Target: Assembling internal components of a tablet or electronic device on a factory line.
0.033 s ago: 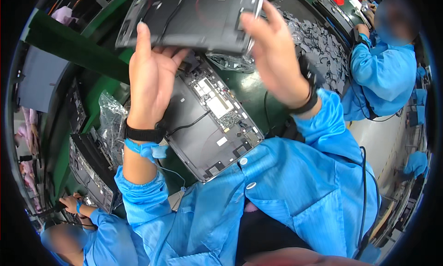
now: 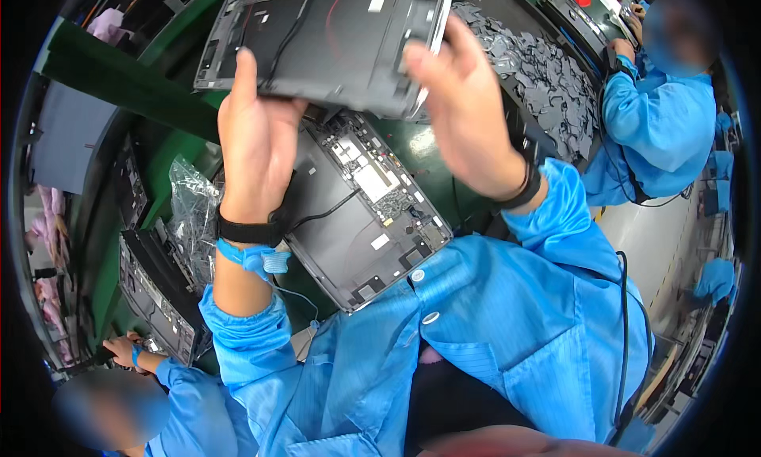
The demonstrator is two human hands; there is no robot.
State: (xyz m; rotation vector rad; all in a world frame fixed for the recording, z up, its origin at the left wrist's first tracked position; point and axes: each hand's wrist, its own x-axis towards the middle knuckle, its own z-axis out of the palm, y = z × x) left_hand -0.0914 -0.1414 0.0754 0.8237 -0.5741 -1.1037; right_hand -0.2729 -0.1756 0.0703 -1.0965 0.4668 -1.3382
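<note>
Green workbench [image 2: 186, 152] underneath, with an opened grey laptop chassis [image 2: 361, 211] lying flat on it. Both hands grip a dark flat laptop panel [image 2: 325, 41] raised above it: left hand [image 2: 258, 144] at its lower-left edge, right hand [image 2: 468, 112] at the right edge.

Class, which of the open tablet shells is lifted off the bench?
The upper dark shell, gripped by the left hand and right hand; the other shell lies flat below.
</note>
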